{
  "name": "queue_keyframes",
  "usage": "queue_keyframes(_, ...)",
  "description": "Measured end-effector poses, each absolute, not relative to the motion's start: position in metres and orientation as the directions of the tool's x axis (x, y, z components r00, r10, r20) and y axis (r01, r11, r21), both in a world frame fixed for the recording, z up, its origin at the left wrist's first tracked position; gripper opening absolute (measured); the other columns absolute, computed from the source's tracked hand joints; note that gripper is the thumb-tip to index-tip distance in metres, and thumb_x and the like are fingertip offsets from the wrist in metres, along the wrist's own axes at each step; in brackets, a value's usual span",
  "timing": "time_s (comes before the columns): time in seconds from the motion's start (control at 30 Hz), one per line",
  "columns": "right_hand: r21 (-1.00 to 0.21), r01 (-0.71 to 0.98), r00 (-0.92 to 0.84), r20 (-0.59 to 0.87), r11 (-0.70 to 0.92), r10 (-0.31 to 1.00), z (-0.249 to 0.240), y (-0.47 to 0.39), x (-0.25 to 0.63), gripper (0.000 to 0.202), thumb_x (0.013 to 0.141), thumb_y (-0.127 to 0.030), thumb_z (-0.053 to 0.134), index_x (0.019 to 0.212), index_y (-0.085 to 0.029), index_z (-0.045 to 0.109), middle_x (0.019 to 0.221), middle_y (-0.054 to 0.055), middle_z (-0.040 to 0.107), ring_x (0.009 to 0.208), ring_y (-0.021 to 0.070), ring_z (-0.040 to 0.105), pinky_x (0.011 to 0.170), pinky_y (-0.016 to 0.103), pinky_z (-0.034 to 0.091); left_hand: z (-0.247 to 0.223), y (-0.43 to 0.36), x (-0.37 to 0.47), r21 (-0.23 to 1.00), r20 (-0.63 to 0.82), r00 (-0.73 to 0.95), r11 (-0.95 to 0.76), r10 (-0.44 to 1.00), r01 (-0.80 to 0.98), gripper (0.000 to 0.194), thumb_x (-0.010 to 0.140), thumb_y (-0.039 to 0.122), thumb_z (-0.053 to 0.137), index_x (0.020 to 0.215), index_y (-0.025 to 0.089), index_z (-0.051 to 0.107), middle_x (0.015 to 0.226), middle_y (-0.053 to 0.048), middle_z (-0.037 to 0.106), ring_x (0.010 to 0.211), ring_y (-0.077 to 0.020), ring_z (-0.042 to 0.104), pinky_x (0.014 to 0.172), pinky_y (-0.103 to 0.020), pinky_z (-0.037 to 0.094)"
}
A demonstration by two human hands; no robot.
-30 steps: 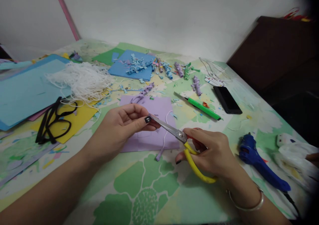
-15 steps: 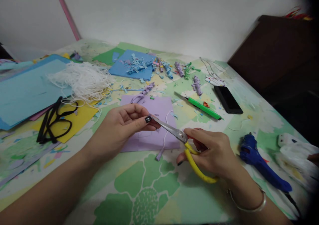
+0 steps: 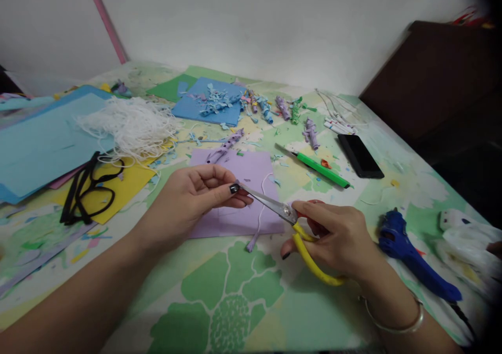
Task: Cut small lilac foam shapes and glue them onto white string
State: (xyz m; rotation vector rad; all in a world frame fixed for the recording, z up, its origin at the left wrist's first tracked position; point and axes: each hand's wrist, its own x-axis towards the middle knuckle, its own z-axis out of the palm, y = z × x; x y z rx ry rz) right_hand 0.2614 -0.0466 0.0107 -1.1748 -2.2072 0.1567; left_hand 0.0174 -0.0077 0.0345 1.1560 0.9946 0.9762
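Note:
My left hand [image 3: 209, 189] pinches a tiny purple scrap, mostly hidden by the fingertips, above a sheet of purple paper [image 3: 259, 163]. Around the handles of a pair of scissors [image 3: 270, 203] with yellow and red grips, my right hand [image 3: 333, 233] is closed. The blade tips touch or nearly touch the scrap at my left fingertips. On the purple sheet lies a white string [image 3: 262, 202] with a purple paper tassel [image 3: 252, 243] at its near end. Behind my left hand rests a rolled purple paper piece with dark holes [image 3: 225, 147].
Left are black glasses [image 3: 88, 192], white yarn [image 3: 133, 126] and blue paper [image 3: 47, 139]. A green cutter [image 3: 317, 170], a phone [image 3: 361, 155] and a blue glue gun [image 3: 415, 260] lie right. Blue sheets [image 3: 182, 111] and small paper rolls [image 3: 282, 108] sit at the back.
Both hands keep nearly the same pose. The scissor blades look slightly more closed, and the view has shifted a little.

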Motion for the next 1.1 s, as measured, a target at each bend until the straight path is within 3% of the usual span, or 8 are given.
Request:
queue_keyframes(0.3, -0.422, 0.726, -0.37, 0.425, 0.543, 0.826, 0.0121, -0.0481, 0.2586, 0.043, 0.066, -0.047, 0.078, 0.09, -0.012, 0.071, 0.056, -0.003, 0.05, 0.045, 0.0081, 0.036, 0.044, 0.023, 0.029, 0.0335, -0.0069, 0.0169, 0.973, -0.155, 0.293, 0.197, 0.943, -0.121, 0.005, 0.081, 0.014, 0.068, 0.076, 0.014, 0.067, 0.071, -0.003, 0.076, 0.066, -0.0136, 0.073, 0.061, -0.014, 0.059)
queue_keyframes(0.77, -0.352, 0.74, -0.413, 0.436, 0.574, 0.8, 0.0131, -0.0477, 0.2623, 0.033, 0.075, -0.041, 0.068, 0.093, -0.014, 0.068, 0.058, -0.001, 0.055, 0.045, 0.0093, 0.041, 0.046, 0.024, 0.032, 0.0365, -0.0074, 0.0172, 0.958, -0.206, 0.275, 0.251, 0.939, -0.138, 0.006, 0.077, 0.014, 0.072, 0.075, 0.013, 0.066, 0.072, -0.007, 0.077, 0.066, -0.0173, 0.074, 0.059, -0.017, 0.059)
queue_keyframes(0.93, -0.437, 0.759, -0.342, 0.363, 0.483, 0.867, 0.0155, -0.0473, 0.2604, 0.031, 0.069, -0.04, 0.072, 0.087, -0.016, 0.067, 0.057, -0.004, 0.047, 0.047, 0.0083, 0.037, 0.046, 0.022, 0.03, 0.0359, -0.0064, 0.0153, 0.938, -0.204, 0.27, 0.267, 0.941, -0.221, 0.011, 0.072, 0.015, 0.075, 0.075, 0.013, 0.064, 0.071, -0.008, 0.076, 0.066, -0.0194, 0.074, 0.059, -0.02, 0.059)
queue_keyframes(1.1, -0.496, 0.756, -0.296, 0.324, 0.428, 0.899, 0.0184, -0.0452, 0.2613, 0.028, 0.069, -0.037, 0.074, 0.084, -0.014, 0.065, 0.054, -0.007, 0.036, 0.048, 0.0076, 0.029, 0.045, 0.021, 0.027, 0.0345, -0.0057, 0.0137, 0.922, -0.219, 0.294, 0.296, 0.93, -0.249, 0.011, 0.076, 0.016, 0.069, 0.082, 0.017, 0.06, 0.066, -0.006, 0.075, 0.058, -0.0176, 0.072, 0.051, -0.017, 0.056)
